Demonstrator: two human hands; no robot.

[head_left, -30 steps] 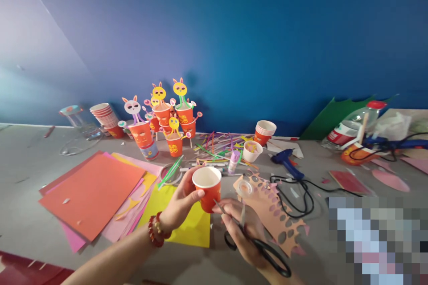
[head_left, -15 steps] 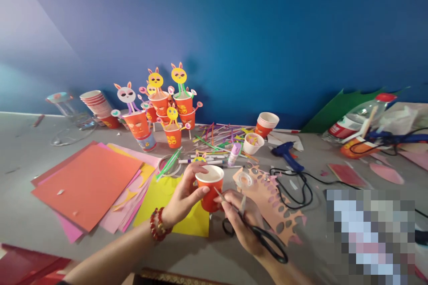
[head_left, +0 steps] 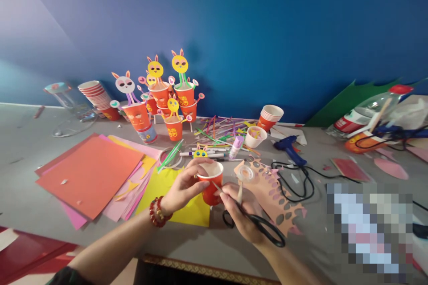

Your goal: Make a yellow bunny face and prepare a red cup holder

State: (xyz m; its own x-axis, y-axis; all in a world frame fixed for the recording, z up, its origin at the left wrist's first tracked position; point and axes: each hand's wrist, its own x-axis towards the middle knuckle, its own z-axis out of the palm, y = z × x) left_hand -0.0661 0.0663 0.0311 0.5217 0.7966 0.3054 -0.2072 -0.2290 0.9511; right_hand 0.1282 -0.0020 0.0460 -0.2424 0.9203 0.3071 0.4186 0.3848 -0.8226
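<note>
My left hand (head_left: 182, 186) is wrapped round an orange paper cup (head_left: 210, 182) with a white inside, held upright just above the yellow paper sheet (head_left: 167, 196). My right hand (head_left: 242, 216) grips black-handled scissors (head_left: 259, 227); their blade tips rest against the cup's right side. A red bead bracelet (head_left: 157, 211) sits on my left wrist. A pink sheet with cut-out holes (head_left: 270, 196) lies right of the cup under my right hand.
A stack of orange, pink and yellow sheets (head_left: 90, 176) lies at left. Bunny-topped orange cups (head_left: 160, 98) stand at the back by stacked cups (head_left: 96, 98). Straws and markers (head_left: 217, 138), a glue stick (head_left: 236, 147), a blue glue gun (head_left: 289, 149) with black cable, and a bottle (head_left: 368, 113) lie further right.
Both hands with the cup and scissors have sunk lower toward the table and a little away from me. The scissor tips stay against the cup. The camera has tilted.
</note>
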